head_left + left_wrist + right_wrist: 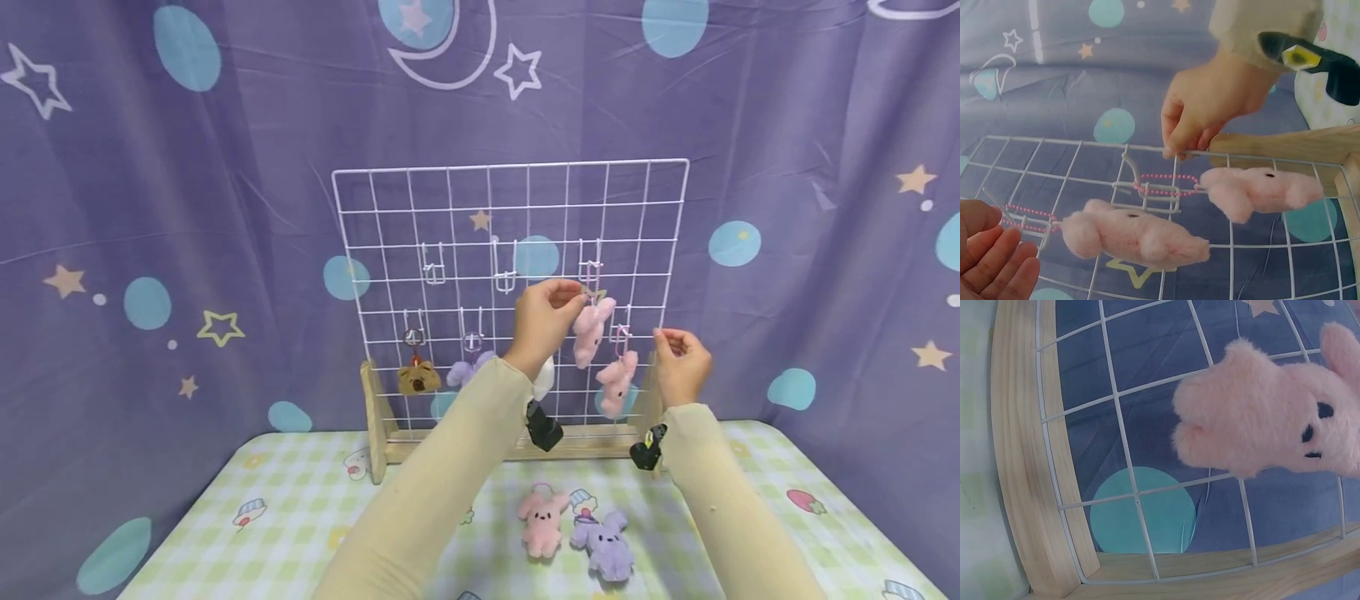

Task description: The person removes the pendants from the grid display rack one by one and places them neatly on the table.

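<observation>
On the rack (510,166), from the left, hang a brown toy (418,379), a purple toy (468,369) and a white toy (544,379), the last partly hidden by the left wrist. Next comes the left hand (546,321), whose loosely bent fingers seem to hold nothing. A brush from them could, I judge, set the upper bunny (592,333) swinging or work its chain (1034,210) off the hook (581,252). The bunny hangs from that chain just beyond the fingertips, its body apart from them. Lower and further right hangs the lower bunny (618,383), between the two hands. The right hand (681,365) pinches the rack's right edge; a tug there could probably tip the rack and jolt every toy. On the table (300,500) lie a pink toy (542,525) and, right of it, a lilac toy (606,546).
</observation>
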Action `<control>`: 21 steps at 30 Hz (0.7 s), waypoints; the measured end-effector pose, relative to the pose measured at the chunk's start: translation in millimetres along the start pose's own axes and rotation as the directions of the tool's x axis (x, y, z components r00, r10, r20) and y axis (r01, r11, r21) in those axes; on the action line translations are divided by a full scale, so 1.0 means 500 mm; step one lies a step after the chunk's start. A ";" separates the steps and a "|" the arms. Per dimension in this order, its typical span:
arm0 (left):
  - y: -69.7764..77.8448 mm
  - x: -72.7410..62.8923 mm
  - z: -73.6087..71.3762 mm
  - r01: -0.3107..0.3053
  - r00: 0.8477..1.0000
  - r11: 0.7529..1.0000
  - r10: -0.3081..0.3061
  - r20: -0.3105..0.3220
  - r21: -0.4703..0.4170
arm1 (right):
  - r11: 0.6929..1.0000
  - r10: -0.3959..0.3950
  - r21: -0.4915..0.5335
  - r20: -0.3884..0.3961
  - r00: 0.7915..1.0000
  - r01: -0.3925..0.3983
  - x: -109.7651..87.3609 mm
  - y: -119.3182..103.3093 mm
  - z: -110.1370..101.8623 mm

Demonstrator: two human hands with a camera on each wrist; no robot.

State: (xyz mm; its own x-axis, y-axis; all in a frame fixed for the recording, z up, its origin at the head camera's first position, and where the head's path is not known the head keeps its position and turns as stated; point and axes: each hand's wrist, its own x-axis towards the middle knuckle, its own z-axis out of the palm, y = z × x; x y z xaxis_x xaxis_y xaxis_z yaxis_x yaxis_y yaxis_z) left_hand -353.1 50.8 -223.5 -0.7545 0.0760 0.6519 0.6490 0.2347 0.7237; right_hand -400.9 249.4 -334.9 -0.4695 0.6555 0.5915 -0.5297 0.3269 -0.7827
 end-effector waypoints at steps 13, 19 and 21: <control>-0.001 0.030 0.015 0.048 0.999 0.993 -0.045 -0.030 0.105 | 1.000 -0.015 0.023 -0.001 1.000 0.015 -0.001 -0.001 -0.001; 0.000 0.041 0.018 0.080 0.997 0.986 -0.075 -0.035 0.149 | 1.000 -0.012 0.019 0.007 1.000 0.012 0.001 -0.001 0.001; -0.001 0.044 0.022 0.089 0.996 0.987 -0.085 -0.033 0.137 | 1.000 -0.008 0.019 0.005 1.000 0.008 0.002 0.000 -0.001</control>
State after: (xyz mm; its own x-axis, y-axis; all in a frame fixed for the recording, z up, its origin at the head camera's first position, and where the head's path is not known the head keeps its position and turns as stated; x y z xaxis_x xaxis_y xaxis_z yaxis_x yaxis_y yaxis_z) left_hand -371.3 62.9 -212.2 -0.8033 0.0239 0.5951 0.5598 0.3712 0.7408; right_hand -401.1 250.1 -334.4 -0.4687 0.6498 0.5984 -0.5466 0.3189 -0.7743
